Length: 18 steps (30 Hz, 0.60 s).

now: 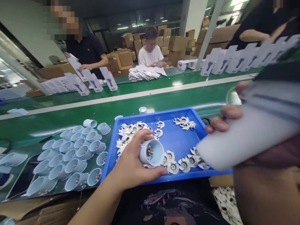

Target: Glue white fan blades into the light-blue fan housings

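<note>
My left hand (131, 165) grips a light blue plastic cup (158, 153) over the blue tray (182, 132). The cup's open mouth faces me, and copper-coloured wires show inside it. My right hand (231, 113) is wrapped around a large white cylindrical object (243, 137), blurred and close to the camera. Its narrower end points down and left, over the tray's right side; its kind is unclear. Small white fan wheels (173, 167) lie in the tray, piled at the left and loose along the near side. My left hand hides part of the pile.
Many similar light blue cups (76, 165) stand grouped left of the tray. Beyond runs a green conveyor belt (131, 100). Across it, co-workers (151, 56) handle white printed boxes (93, 82). A container of white parts (227, 203) sits low at right.
</note>
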Tool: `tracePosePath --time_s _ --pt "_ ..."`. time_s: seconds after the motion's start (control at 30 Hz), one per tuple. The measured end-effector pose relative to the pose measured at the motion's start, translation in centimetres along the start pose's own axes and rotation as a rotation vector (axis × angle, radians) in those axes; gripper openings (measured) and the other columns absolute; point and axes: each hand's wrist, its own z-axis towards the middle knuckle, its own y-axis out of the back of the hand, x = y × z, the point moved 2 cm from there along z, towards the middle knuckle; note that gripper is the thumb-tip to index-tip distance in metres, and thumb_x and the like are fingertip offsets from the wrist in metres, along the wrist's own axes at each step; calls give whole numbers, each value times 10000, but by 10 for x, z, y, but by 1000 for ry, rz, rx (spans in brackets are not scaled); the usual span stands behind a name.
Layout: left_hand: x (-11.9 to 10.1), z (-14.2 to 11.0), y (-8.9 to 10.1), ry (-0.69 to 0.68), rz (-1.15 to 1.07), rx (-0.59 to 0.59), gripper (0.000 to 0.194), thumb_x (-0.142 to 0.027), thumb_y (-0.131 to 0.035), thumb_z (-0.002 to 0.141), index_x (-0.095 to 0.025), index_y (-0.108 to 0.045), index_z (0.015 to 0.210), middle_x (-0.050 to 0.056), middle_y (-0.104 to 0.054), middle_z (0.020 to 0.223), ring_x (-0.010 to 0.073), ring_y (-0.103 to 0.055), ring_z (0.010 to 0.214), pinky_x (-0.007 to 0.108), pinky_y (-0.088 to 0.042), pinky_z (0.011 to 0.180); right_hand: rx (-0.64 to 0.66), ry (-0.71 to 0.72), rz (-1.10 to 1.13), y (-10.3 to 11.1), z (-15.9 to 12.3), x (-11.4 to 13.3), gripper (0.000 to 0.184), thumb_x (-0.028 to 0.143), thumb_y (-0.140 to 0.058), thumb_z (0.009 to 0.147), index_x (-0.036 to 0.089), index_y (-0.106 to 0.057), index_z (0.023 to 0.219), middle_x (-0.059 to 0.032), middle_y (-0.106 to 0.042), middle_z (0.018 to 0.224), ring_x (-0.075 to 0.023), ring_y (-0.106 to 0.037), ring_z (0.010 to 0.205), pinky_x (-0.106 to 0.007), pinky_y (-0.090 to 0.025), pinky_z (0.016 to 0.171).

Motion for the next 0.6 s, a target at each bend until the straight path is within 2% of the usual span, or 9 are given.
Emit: tracePosePath --time_s 0.03,0.1,0.17,0.23,0.27,0.33,0.43,0.5,0.6 --pt "-4 0 -15 -48 46 71 775 -448 -853 660 -321 -483 1329 68 -664 1173 241 -670 967 387 -556 852 -27 -4 149 -11 6 6 867 808 -652 702 351 -385 1388 -99 -528 1100 -235 -601 825 -395 -530 745" --pt "-13 3 -35 -146 50 150 678 -515 -814 699 -295 -551 1284 60 -695 1122 232 -681 936 374 -554 842 -15 -7 249 -34 16 18 822 817 -606 737 374 -350 1380 -67 -535 1095 -210 -612 836 -341 -535 722" --pt "-21 6 -46 -196 6 162 546 -535 -767 745 -256 -613 1189 50 -716 1034 220 -680 877 349 -549 779 -26 -35 189 -53 20 27 874 939 -376 739 362 -324 1393 -46 -570 1046 -199 -628 813 -313 -523 672" --pt "-27 7 -49 -202 -32 140 482 -537 -754 753 -227 -641 1104 41 -711 953 204 -664 803 329 -533 715 -43 -82 100 -65 18 31 965 986 -133 713 315 -381 1362 -31 -607 999 -199 -643 796 -314 -506 653" --pt "-29 6 -50 -193 -42 136 467 -536 -752 754 -218 -647 1079 40 -705 934 199 -656 785 325 -525 699 -53 -96 79 -69 16 32 983 983 -84 711 293 -426 1322 -25 -621 975 -200 -650 791 -320 -504 657" --pt "-32 4 -52 -179 -61 134 456 -536 -754 748 -210 -653 1050 34 -690 904 190 -640 757 315 -513 680 -115 -48 124 -72 12 33 937 987 -140 717 276 -497 1212 -13 -630 900 -198 -658 748 -328 -512 646" --pt "-33 3 -53 -174 -91 122 459 -528 -776 724 -208 -659 1032 24 -675 870 178 -620 736 300 -498 666 -165 90 271 -73 8 33 836 998 -343 672 312 -500 1124 13 -601 754 -202 -639 623 -340 -529 570" --pt "-34 3 -54 -178 -100 119 450 -513 -787 713 -205 -661 1016 20 -665 850 172 -607 722 295 -488 656 -170 113 292 -73 8 33 848 1005 -381 642 336 -468 1157 28 -584 715 -206 -629 585 -345 -535 541" --pt "-37 3 -56 -177 -101 121 424 -484 -794 713 -206 -660 1004 18 -662 855 173 -603 733 297 -483 667 -220 83 226 -74 9 33 928 1002 -361 661 353 -367 1326 37 -577 709 -214 -639 580 -345 -544 542"
